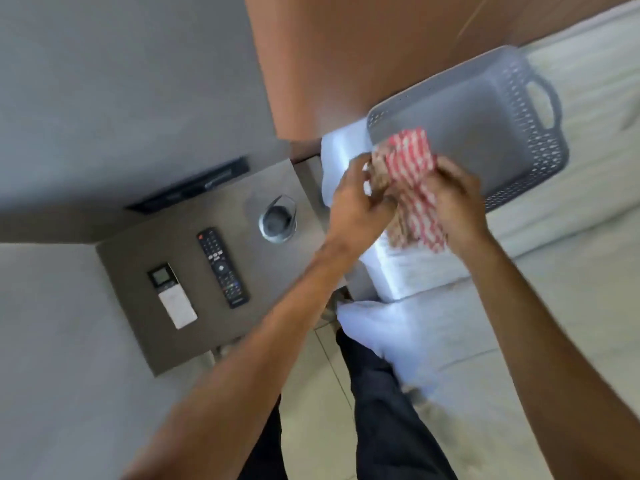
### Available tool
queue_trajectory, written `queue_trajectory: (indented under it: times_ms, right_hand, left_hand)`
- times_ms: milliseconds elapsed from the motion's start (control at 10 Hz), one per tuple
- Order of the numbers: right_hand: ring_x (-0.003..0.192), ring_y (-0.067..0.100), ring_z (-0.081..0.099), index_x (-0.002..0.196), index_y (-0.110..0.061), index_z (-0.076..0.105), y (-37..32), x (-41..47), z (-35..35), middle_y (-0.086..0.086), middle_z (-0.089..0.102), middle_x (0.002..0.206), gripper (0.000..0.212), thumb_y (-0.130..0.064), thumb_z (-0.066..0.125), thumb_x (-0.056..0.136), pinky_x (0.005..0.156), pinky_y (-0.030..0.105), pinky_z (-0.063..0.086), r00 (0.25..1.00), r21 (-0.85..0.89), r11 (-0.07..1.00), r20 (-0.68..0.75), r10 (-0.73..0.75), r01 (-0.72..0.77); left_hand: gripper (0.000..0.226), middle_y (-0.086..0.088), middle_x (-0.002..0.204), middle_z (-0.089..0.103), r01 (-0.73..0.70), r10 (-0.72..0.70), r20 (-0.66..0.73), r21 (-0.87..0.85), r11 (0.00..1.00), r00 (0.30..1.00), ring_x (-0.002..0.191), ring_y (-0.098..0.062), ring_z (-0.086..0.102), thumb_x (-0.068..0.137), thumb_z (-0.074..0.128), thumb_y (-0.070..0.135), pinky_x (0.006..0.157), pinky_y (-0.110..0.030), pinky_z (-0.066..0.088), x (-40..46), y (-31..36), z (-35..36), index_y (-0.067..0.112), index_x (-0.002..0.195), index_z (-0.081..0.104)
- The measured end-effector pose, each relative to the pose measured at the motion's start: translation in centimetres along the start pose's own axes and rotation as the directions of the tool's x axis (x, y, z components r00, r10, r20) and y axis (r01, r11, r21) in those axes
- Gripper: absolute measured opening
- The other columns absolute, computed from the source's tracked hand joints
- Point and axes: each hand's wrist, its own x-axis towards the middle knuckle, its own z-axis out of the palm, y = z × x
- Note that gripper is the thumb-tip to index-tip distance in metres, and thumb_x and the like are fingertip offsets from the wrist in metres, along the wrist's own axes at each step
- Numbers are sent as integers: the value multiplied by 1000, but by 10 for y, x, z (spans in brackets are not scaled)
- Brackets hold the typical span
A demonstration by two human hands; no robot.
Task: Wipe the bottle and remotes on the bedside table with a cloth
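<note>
Both my hands hold a red-and-white striped cloth (410, 178) over the edge of the bed, to the right of the bedside table (145, 334). My left hand (356, 206) grips its left side and my right hand (457, 202) grips its right side. A clear bottle (278, 219) stands upright at the table's far right, seen from above. A long black remote (222, 267) lies in the middle of the table. A smaller remote (172, 295) with a dark screen and a white lower half lies to its left.
A grey perforated plastic basket (533, 133) sits on the white bed (554, 306) behind my hands. A brown headboard (346, 57) rises behind it. A dark strip (188, 185) runs along the wall above the table. My dark trouser leg (381, 410) stands on the tiled floor.
</note>
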Motion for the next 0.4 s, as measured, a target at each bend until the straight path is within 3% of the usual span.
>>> queue_trajectory:
  times_ms: [100, 200, 300, 400]
  right_hand:
    - [86, 10, 64, 100, -20, 77, 15, 82, -13, -1, 74, 94, 23, -15, 59, 85, 81, 34, 56, 995, -149, 988, -92, -49, 35]
    - [91, 19, 70, 98, -24, 76, 48, 136, -7, 4, 76, 97, 18, -20, 64, 86, 81, 42, 63, 995, -233, 968, -32, 90, -95]
    - [115, 39, 67, 124, -12, 68, 48, 133, 11, 21, 73, 123, 38, -32, 53, 95, 93, 40, 55, 995, -487, 871, 33, 98, -70]
    - [129, 49, 50, 138, -7, 54, 21, 105, 10, 28, 54, 139, 47, -31, 55, 97, 104, 55, 46, 997, -660, 751, -43, -60, 17]
  left_hand:
    - [63, -22, 122, 67, -107, 109, 5, 272, 956, 994, 113, -47, 61, 78, 62, 26, 97, -49, 53, 61, 15, 36, 3, 136, 57]
    - [58, -22, 135, 57, -65, 91, -18, 571, 819, 996, 124, -46, 52, 85, 65, 29, 105, -46, 45, 93, 15, 48, 5, 138, 57]
    - [62, -21, 143, 51, -73, 101, -6, 652, 755, 995, 127, -45, 49, 95, 65, 32, 108, -50, 45, 88, 13, 38, 9, 150, 48]
    - [65, -22, 146, 54, -216, 339, -52, 676, 704, 940, 124, -47, 53, 97, 64, 36, 104, -54, 48, 46, 28, 8, 8, 153, 48]
